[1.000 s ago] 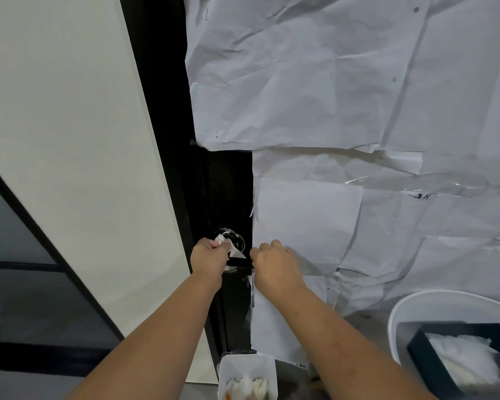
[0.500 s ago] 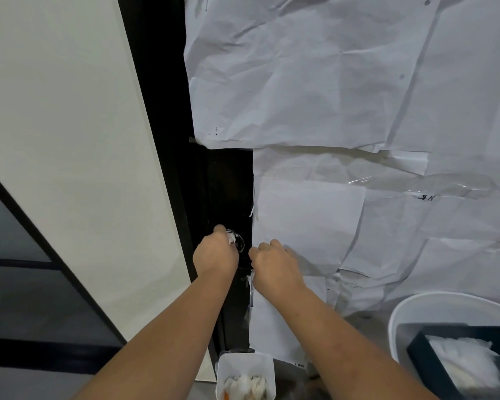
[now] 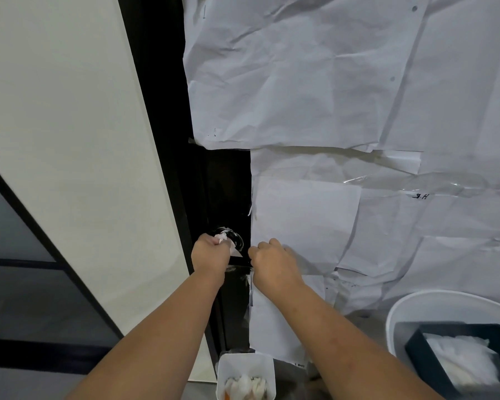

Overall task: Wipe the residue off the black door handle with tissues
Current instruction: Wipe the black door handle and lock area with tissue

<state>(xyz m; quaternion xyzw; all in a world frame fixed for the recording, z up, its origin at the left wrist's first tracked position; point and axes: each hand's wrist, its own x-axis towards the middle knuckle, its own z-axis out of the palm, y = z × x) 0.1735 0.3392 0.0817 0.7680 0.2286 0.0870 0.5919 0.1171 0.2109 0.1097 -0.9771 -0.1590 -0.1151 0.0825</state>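
The black door handle juts out from a black door strip, with a shiny round base behind it. My left hand is closed around a crumpled white tissue and presses it against the handle's base end. My right hand grips the handle's outer end; its fingers hide that end. Only a short dark stretch of the lever shows between the two hands.
White paper sheets cover the door to the right. A small white bin with used tissues stands below the handle. At the lower right a white tub holds a dark box of fresh tissues. A cream wall panel is left.
My left hand slid up over the handle's base with the tissue, then came back down a little, so the tissue shows again above the fist. My right hand stayed put.
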